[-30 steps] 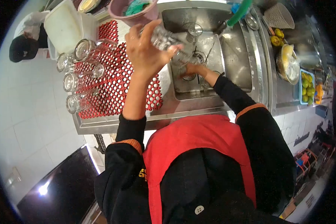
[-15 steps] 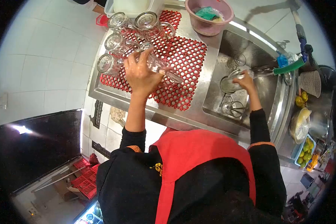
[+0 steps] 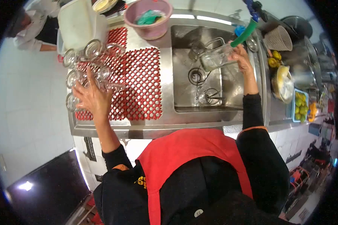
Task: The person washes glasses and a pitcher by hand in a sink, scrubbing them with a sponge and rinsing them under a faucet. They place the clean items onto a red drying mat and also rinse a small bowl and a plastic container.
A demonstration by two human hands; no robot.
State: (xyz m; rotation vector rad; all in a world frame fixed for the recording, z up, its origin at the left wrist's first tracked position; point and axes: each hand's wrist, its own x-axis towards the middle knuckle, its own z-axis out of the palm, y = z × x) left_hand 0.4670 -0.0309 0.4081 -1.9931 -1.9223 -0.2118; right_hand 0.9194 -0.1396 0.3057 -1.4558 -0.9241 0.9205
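Observation:
My left hand point(image 3: 93, 99) is over the red mat point(image 3: 142, 82), fingers spread, beside upturned glass mugs point(image 3: 72, 79). A clear glass point(image 3: 110, 87) lies close against the hand; its contact with my fingers is partly hidden. Over the sink, my right hand point(image 3: 242, 60) grips a clear glass mug point(image 3: 216, 58), tilted with its mouth toward the green hose end point(image 3: 246, 34). Below it in the sink stands another glass point(image 3: 208, 96) with thin utensils in it.
A pink basin point(image 3: 148, 32) with a green cloth stands behind the steel sink point(image 3: 229, 95). White plastic tubs point(image 3: 79, 24) are at the back left, near another person's white sleeve point(image 3: 28, 43). Right of the sink are a bowl point(image 3: 283, 84) and a blue tray of green fruit point(image 3: 300, 107).
The view has swung to the right. My left hand has opened over the mugs, where it held a glass. My right hand has lifted its mug from the sink floor toward the hose.

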